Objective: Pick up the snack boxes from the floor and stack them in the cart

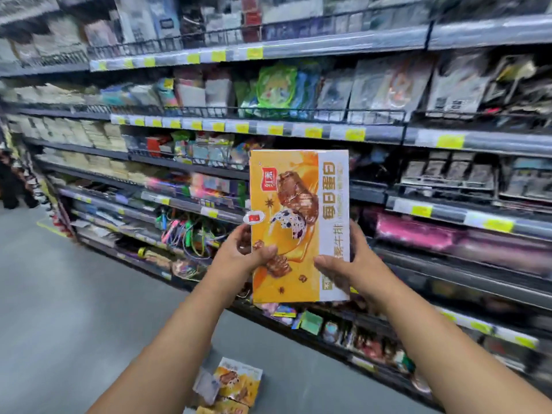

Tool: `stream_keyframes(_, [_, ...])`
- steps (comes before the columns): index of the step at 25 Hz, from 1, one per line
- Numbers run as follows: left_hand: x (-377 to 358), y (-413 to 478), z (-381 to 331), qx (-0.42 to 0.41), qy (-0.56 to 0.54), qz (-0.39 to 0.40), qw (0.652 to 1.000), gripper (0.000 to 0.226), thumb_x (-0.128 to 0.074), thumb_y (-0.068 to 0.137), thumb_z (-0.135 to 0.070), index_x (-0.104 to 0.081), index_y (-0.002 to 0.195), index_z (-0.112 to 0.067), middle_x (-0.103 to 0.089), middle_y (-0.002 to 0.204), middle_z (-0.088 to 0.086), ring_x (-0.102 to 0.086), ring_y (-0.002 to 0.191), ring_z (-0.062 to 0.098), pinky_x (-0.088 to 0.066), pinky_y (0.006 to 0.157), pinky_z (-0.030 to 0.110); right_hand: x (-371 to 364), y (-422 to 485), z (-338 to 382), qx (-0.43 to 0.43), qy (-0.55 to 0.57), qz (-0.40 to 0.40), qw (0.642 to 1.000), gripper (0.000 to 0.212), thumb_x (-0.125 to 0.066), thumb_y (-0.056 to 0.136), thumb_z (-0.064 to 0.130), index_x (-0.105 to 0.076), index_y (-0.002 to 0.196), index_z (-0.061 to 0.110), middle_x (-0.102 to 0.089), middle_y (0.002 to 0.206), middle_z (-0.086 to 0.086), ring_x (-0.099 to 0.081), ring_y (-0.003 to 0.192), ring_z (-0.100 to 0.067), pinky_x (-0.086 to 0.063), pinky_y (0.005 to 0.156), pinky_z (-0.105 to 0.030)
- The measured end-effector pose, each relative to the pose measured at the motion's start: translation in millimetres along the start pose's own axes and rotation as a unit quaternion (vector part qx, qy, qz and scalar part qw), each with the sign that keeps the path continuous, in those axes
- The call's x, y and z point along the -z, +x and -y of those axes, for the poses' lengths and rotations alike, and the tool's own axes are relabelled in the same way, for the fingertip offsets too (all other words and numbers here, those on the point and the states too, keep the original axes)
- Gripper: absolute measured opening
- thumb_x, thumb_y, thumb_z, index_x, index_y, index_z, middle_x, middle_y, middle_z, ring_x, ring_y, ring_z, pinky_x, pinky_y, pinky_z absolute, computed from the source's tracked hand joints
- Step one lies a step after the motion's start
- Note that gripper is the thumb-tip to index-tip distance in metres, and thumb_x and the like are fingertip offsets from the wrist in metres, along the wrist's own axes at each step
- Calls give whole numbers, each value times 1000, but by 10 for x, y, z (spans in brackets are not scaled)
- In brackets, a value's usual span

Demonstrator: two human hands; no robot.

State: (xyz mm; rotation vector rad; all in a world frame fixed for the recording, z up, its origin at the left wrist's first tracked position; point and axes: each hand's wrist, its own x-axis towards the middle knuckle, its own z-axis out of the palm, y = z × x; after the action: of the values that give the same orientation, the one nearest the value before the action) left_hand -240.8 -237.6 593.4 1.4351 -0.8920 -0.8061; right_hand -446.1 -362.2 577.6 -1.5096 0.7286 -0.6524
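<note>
The snack box [298,225], orange and white with braised meat pieces and a speckled egg printed on its front, is held upright in the air before the store shelves [268,130], its printed face toward the camera. At the far left the grey floor [59,294] runs down the aisle. The left hand [242,255] grips the box's left edge near its lower half, thumb across the front and fingers curled behind. The right hand [349,264] grips the right edge at about the same height, thumb on the white strip. Low between the two forearms, more snack boxes [236,383] of the same design lie in a loose heap on the floor, close to the bottom shelf. Yellow price tags [355,134] line the blurred shelf rails.
</note>
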Motion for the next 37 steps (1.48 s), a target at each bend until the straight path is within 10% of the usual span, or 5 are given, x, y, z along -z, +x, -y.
stream_keyframes(5, [-1684, 39, -188, 24, -6, 149, 989, 103, -88, 52, -50, -39, 140, -27, -60, 123, 3, -62, 108, 23, -53, 86, 40, 1555, -1014, 7, -13, -25, -126, 992, 111, -86, 57, 42, -20, 146, 46, -60, 124, 12, -66, 100, -8, -56, 85, -33])
stream_keyframes(15, [-4762, 215, -907, 12, -88, 336, 938, 64, -78, 72, -32, -49, 129, -29, -67, 107, 6, -68, 77, 20, -51, 75, 42, 3799, -2865, 89, -60, -122, -306, 942, 83, -88, 62, 41, -33, 119, 65, -61, 121, 13, -68, 94, -5, -57, 76, -30])
stream_keyframes(21, [-5943, 434, -933, 46, -33, 552, 832, 101, -94, 45, -32, -50, 135, -21, -66, 118, 12, -68, 91, 22, -58, 77, 39, 4770, -3553, 85, -112, -170, -363, 909, 94, -93, 55, 37, -42, 133, 45, -58, 122, 7, -65, 100, -11, -57, 83, -41])
stream_keyframes(29, [-8224, 290, -821, -31, 181, 746, 640, 101, -93, 37, -54, -56, 123, -13, -70, 116, 6, -66, 106, 27, -51, 96, 44, 5956, -4381, -59, -206, -189, -509, 814, 83, -93, 54, 32, -50, 124, 43, -52, 127, 10, -51, 114, -14, -38, 95, -30])
stream_keyframes(37, [-10025, -854, -522, 40, 70, 751, 656, 96, -94, 44, -39, -54, 124, -3, -69, 109, 22, -70, 83, 32, -58, 79, 44, 6779, -5635, -313, -163, -143, -749, 626, 97, -91, 43, 45, -48, 130, 41, -38, 145, 1, -40, 130, -24, -38, 107, -41])
